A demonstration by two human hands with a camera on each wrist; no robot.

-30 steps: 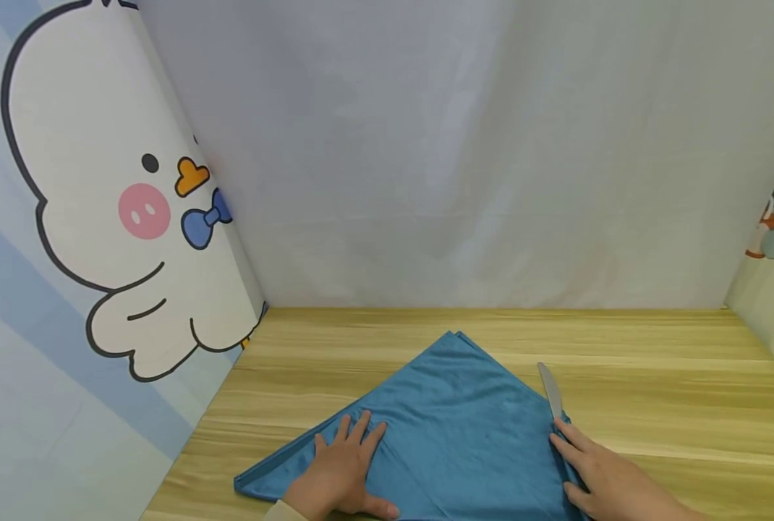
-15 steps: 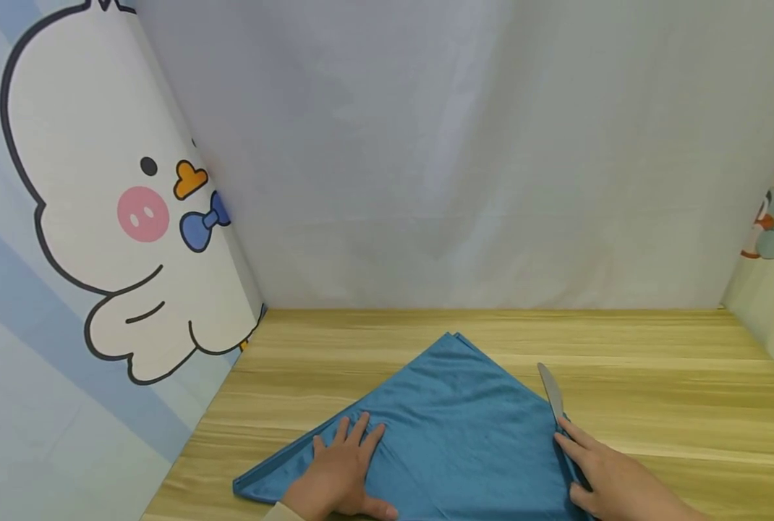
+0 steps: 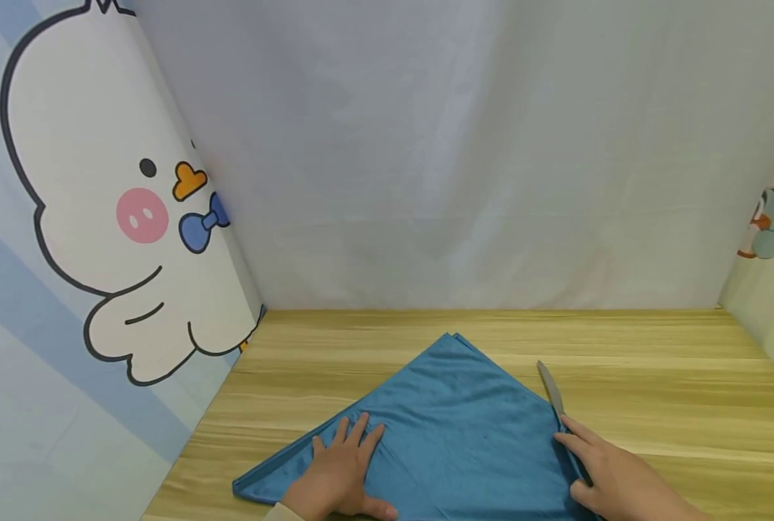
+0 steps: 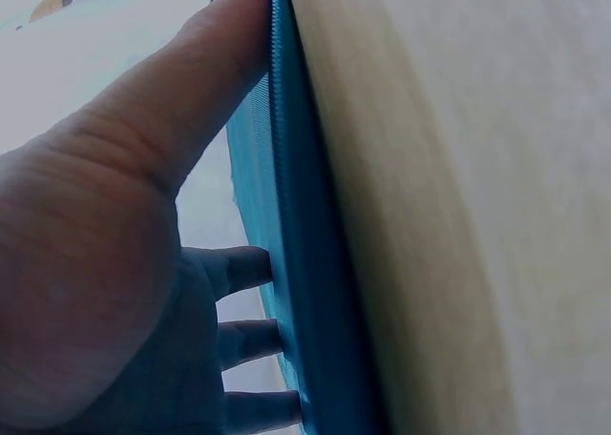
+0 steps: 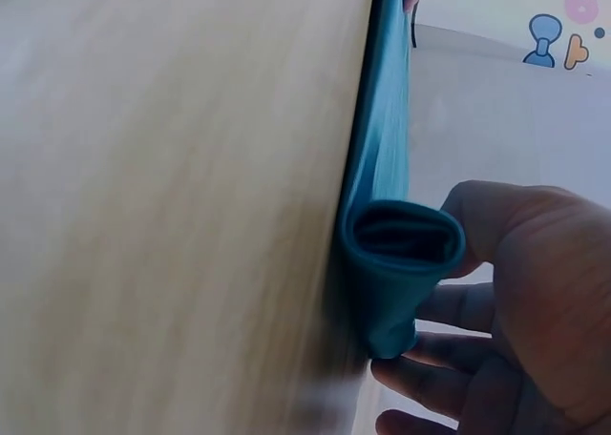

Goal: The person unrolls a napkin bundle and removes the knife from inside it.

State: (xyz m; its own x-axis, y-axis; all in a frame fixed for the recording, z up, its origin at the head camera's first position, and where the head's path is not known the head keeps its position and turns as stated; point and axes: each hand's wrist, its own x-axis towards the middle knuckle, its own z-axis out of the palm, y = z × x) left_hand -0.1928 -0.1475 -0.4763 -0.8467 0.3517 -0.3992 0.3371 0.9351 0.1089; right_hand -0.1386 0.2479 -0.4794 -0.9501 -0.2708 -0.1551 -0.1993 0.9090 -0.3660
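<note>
A blue cloth (image 3: 465,434), folded to a point at its far end, lies on the wooden table. My left hand (image 3: 341,467) rests on its left part with fingers spread; in the left wrist view the thumb (image 4: 162,92) lies at the cloth's near edge. At the right edge, my right hand (image 3: 611,470) grips the folded-over cloth. The right wrist view shows that edge as a hollow roll (image 5: 406,237) between thumb and fingers. A table knife (image 3: 549,383) lies along this edge, blade pointing away; its handle end is hidden by cloth and hand.
The wooden table (image 3: 680,383) reaches back to a pale grey curtain (image 3: 478,159). On the left stands a panel printed with a white cartoon bird (image 3: 87,181); another printed wall (image 3: 771,318) bounds the right side.
My right hand has shifted slightly right at the cloth's right edge, and the fold there beside the knife has changed shape. My left hand has stayed in place.
</note>
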